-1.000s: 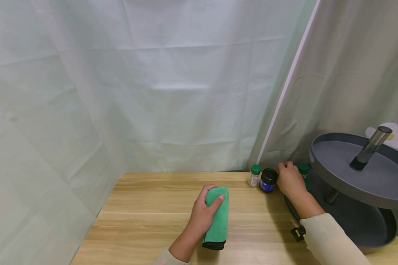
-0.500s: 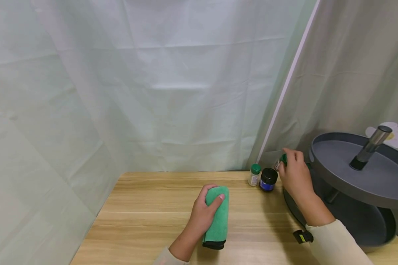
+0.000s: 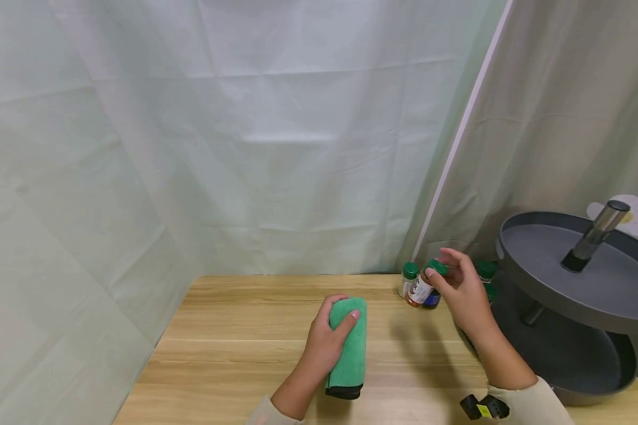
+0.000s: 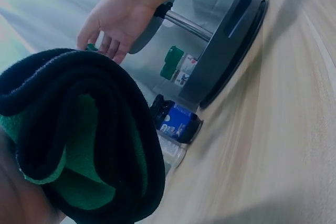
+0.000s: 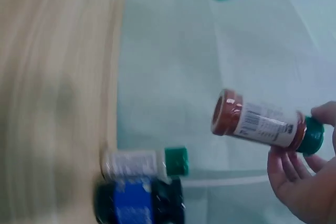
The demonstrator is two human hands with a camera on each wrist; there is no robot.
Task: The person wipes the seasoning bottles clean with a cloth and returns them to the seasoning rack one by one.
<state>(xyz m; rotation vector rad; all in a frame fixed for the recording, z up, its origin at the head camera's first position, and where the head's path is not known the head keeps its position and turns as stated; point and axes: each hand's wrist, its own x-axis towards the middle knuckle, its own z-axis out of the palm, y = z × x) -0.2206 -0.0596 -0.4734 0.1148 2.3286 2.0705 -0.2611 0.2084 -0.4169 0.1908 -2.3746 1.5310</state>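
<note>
My left hand (image 3: 321, 348) grips a folded green cloth (image 3: 350, 345) with dark edging, thumb on top, above the wooden table. My right hand (image 3: 465, 295) pinches the green cap of a spice jar (image 3: 420, 290) with reddish-brown contents and a white label. In the right wrist view, this spice jar (image 5: 265, 124) is off the table. Close by stand a pale green-capped spice jar (image 3: 407, 282) and a black-lidded jar with a blue label (image 5: 134, 203). In the head view the held jar partly hides the black-lidded one.
A grey two-tier round tray (image 3: 569, 304) stands at the table's right, its upper tier overhanging the lower. Green-capped jars (image 3: 487, 271) sit on the lower tier's left side. Curtains (image 3: 298, 177) hang behind the wooden table (image 3: 234, 342).
My right hand has lifted the reddish-brown spice jar from beside the tray and carried it left, in front of the black-lidded jar. The left hand with the cloth has stayed put.
</note>
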